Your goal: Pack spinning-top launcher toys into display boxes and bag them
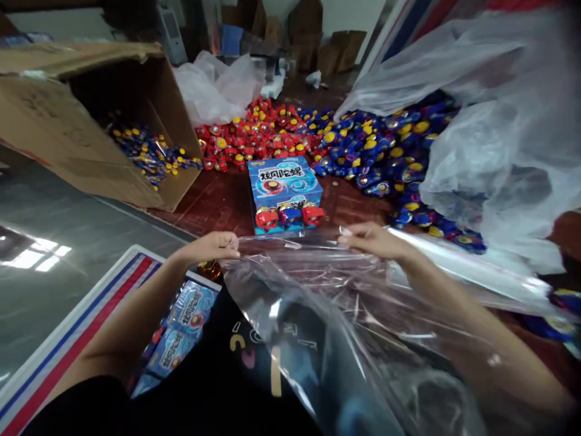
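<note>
I am pinching the clear plastic bag (363, 315) with my left grip (213, 246) and right grip (374, 239), both clamped on its rim, near the blue toy box (284, 181).

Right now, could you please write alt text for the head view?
Both hands, left hand and right hand, pinch a clear plastic bag open before a blue toy box. Red toys and blue toys lie piled behind.

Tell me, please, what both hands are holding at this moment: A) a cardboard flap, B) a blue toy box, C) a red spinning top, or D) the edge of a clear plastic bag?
D: the left hand and the right hand each pinch the top edge of the clear plastic bag, with the blue toy box lying untouched beyond it.
</note>
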The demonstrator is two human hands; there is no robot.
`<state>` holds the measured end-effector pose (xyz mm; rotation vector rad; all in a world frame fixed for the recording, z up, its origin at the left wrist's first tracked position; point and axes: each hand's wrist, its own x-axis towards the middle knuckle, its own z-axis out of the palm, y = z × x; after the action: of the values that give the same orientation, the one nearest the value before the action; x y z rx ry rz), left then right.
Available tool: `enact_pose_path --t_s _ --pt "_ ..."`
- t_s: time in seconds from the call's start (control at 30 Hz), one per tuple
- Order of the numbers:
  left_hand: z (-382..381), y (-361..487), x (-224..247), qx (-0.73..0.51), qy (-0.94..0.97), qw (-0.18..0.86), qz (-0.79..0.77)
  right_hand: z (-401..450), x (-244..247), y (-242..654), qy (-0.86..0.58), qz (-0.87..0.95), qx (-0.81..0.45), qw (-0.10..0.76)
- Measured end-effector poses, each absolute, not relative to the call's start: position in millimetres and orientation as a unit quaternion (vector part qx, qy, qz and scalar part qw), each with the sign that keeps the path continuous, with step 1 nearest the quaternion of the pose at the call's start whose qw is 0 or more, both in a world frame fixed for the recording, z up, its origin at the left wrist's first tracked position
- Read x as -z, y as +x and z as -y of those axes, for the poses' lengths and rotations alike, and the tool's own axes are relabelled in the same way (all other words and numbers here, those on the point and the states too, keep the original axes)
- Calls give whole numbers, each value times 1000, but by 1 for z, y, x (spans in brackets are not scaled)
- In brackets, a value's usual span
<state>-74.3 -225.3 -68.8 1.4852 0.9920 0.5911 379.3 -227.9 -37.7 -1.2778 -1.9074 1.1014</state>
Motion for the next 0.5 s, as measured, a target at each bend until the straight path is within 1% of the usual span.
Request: enact_pose_path --t_s 0.03,0.07,0.13,0.23,0.33,0.5 --pt "227 -74 84 -250 632 577 -453 235 63 379 -486 722 -415 265" --pt "225 -70 98 -253 624 560 -482 239 85 376 -496 722 -410 254" --pt "213 -56 121 -257 609 529 -531 235 121 365 -527 706 -385 275" --pt "192 -31 141 -218 610 517 -559 224 159 348 -565 667 -362 322" --pt "192 -26 140 -173 635 515 -549 245 175 342 -575 649 -378 324" --pt "230 -59 132 -85 707 514 -479 365 161 349 -578 648 -398 296"
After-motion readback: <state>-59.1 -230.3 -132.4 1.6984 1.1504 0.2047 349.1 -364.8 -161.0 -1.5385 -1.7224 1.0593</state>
